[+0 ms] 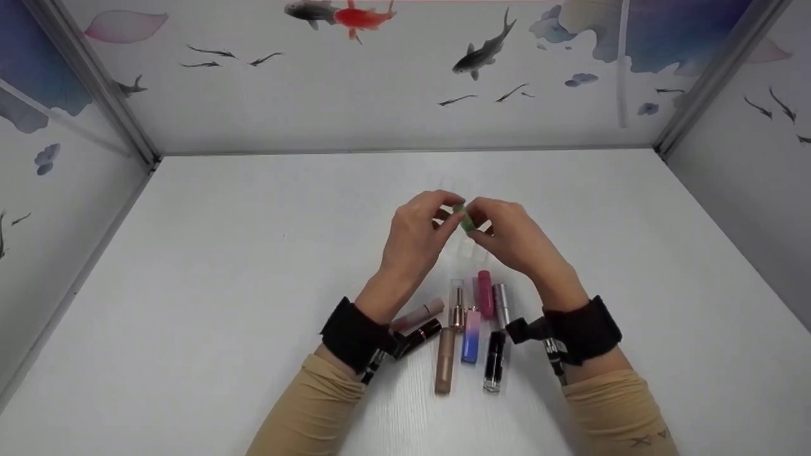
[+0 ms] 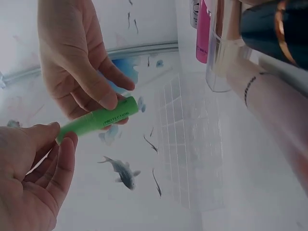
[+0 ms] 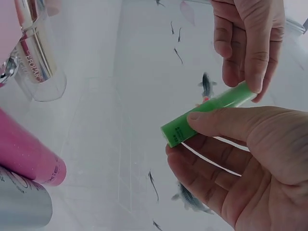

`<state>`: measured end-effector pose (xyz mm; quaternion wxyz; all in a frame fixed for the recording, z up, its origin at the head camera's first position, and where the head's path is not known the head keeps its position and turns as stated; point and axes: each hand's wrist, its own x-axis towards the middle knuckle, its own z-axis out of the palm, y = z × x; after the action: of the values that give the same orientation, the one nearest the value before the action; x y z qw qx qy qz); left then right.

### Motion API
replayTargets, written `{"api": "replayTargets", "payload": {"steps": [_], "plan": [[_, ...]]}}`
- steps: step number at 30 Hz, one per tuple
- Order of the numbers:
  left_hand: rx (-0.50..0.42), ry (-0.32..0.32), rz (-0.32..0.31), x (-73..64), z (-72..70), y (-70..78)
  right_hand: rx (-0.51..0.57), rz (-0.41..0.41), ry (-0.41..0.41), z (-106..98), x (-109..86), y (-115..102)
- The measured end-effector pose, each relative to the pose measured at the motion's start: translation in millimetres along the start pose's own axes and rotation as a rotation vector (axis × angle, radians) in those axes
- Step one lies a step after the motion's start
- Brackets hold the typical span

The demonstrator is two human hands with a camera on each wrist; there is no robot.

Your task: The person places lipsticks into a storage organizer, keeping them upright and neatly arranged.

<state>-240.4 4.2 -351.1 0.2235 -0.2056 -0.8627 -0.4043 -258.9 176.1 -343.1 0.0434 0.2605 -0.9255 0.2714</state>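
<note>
White wall panels (image 1: pixel 393 117), printed with fish and blue washes of colour, stood behind and at both sides of a broad white tabletop (image 1: pixel 222 297). On it lay a clear plastic organiser (image 2: pixel 190 139) with square compartments; its edges were so faint that its full outline was hard to make out. Above the organiser, two bare hands met. The left hand (image 1: pixel 415 231) had its thumb and fingertips pinched on one end of a bright green cylindrical tube (image 2: pixel 96 121), while the right hand (image 1: pixel 513 228) had its thumb and fingers clamped on the other end, which bore the dark word PROTECTION. The tube was thus held tilted in the air over the organiser, between the hands. Black fabric straps (image 1: pixel 355 334) circled both wrists.

Other cosmetics lay on the person's side of the organiser. Farthest from it were a long bronze tube (image 1: pixel 445 364) and a black tube with a clear end (image 1: pixel 495 354). Closer to it lay a pink-to-blue tube (image 1: pixel 471 335), a glossy black tube with a gold band (image 1: pixel 420 339), a pale pink tube (image 1: pixel 426 312) and a clear-capped gold lipstick (image 1: pixel 457 316). Near the organiser, a magenta tube (image 1: pixel 485 294) lay just beside a silver tube (image 1: pixel 501 301).
</note>
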Motion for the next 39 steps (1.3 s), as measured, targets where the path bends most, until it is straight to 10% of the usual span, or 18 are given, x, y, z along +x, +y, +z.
{"api": "replayTargets", "payload": {"steps": [9,14,25,39], "plan": [[0.02,-0.006,0.001,4.8,14.8,-0.6,0.052,0.011,0.066,-1,0.0,5],[-0.012,-0.11,0.011,3.3,21.1,-2.5,-0.007,-0.012,0.088,0,0.2,10],[0.217,-0.402,0.077,-3.5,25.2,-0.9,-0.033,-0.001,0.14,-3,-3.1,23],[0.283,-0.538,0.081,-6.3,29.5,-5.5,-0.108,0.064,0.044,4,-5.0,25]]}}
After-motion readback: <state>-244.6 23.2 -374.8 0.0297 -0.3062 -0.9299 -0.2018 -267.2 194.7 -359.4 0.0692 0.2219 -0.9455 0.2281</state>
